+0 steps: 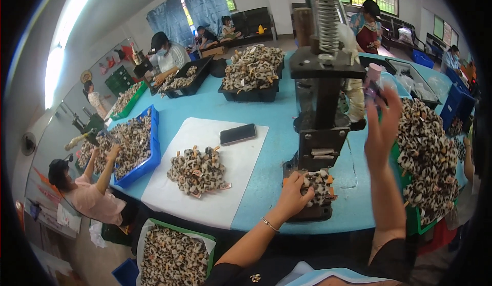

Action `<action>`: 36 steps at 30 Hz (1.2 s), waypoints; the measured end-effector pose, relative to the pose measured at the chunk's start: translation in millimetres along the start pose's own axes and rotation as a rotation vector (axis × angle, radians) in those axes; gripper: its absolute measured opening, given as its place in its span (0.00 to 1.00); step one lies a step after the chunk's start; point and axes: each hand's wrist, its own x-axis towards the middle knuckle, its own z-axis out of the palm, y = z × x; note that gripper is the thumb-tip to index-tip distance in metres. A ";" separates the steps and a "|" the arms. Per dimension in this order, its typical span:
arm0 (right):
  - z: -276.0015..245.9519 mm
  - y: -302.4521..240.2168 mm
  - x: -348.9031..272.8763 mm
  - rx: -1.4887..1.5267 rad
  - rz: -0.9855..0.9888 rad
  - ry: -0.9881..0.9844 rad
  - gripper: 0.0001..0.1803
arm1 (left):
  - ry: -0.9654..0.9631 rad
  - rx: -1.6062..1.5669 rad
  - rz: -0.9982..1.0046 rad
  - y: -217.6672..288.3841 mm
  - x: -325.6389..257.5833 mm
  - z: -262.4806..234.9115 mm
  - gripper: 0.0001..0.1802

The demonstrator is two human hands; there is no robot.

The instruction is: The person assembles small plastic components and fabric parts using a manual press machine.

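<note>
Fluffy black-and-white pieces (319, 187): where were they found?

On the base (313, 212) of the dark press (320, 142), at the near edge of the blue counter (279, 132).

What was the state of each grip?

The left grip (293, 196) lay against the left side of the pieces, fingers bent and thumb a little apart; whether it pinched one could not be told. The right grip (383, 124) was raised beside the press, fingers extended near a pink knob (374, 72); blur hid whether it had hold of anything.

How, in your judgement, was the step best handled?

By steadying the pieces lightly from the side, with every fingertip kept out from beneath the press and the bunch settled squarely on the base.

Which way did they point?

Orange tabs (330, 180) stood out on the right, away from the left grip. The bunch appeared roughly as wide as deep, so no clear long axis was recorded; single pieces lay too tangled to read.
</note>
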 end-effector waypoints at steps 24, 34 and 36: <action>28.5 8.2 137.5 0.681 0.739 -0.384 0.32 | 0.102 -0.011 0.016 4.8 2.9 23.5 0.23; -27.6 22.9 -159.0 0.034 0.801 -0.816 0.20 | 0.101 0.025 -0.186 18.7 -29.5 10.9 0.16; -17.9 -11.7 -171.5 0.156 0.791 -0.707 0.19 | 0.090 -0.090 -0.179 21.4 -41.9 -5.8 0.15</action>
